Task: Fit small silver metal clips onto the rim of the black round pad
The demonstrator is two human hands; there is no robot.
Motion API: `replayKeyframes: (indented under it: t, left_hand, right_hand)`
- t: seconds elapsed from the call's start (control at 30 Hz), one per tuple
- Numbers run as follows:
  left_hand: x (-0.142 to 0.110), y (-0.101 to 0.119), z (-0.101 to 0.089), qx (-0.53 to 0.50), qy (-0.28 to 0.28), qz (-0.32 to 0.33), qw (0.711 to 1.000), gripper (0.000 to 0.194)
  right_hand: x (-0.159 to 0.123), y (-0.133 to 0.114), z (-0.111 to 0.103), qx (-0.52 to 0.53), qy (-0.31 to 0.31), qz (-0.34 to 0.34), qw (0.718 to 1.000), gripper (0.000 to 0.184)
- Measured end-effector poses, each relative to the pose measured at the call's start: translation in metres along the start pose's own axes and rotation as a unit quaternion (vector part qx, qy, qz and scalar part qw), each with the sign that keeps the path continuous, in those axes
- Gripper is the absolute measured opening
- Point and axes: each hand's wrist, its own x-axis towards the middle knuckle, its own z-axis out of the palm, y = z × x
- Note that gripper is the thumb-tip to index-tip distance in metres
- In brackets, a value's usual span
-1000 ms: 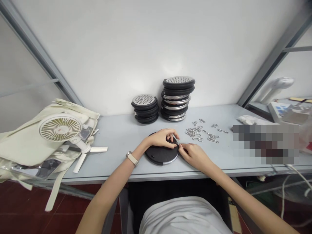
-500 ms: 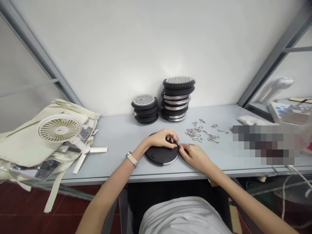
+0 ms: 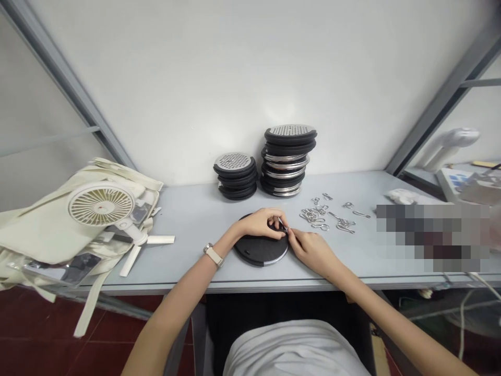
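Observation:
A black round disc [image 3: 259, 250] lies flat on the grey table [image 3: 195, 219] in front of me. My left hand [image 3: 260, 223] rests curled over the disc's far edge, its fingers pinched at a small metal clip [image 3: 283, 226]. My right hand [image 3: 311, 249] meets it from the right, thumb and forefinger pinched on the same clip at the disc's right rim. A watch is on my left wrist.
Two stacks of black discs with perforated metal tops stand against the wall, a low one [image 3: 235, 175] and a taller one [image 3: 288, 158]. Loose metal hooks and rings [image 3: 326, 215] lie to the right. A white fan [image 3: 102, 208] on cream bags sits at left.
Both hands stay pinched at the disc's right rim, with only small finger shifts around the clip. The camera view has drifted slightly.

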Motion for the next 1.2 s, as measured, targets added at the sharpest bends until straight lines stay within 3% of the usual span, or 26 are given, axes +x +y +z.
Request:
replayKeyframes:
  t: [0.67,1.2]
  left_hand:
    - [-0.0007,-0.0044,-0.0004,-0.082,-0.014,0.016,0.996,0.018]
    - [-0.0003,-0.0078,0.0000,-0.087,-0.019,0.028,0.996,0.023]
  right_hand:
    - [-0.0004,-0.0005,0.0007,0.013,-0.006,-0.014,1.000,0.046]
    - [-0.0011,0.0019,-0.0009,0.080,-0.020,-0.005,0.997,0.044]
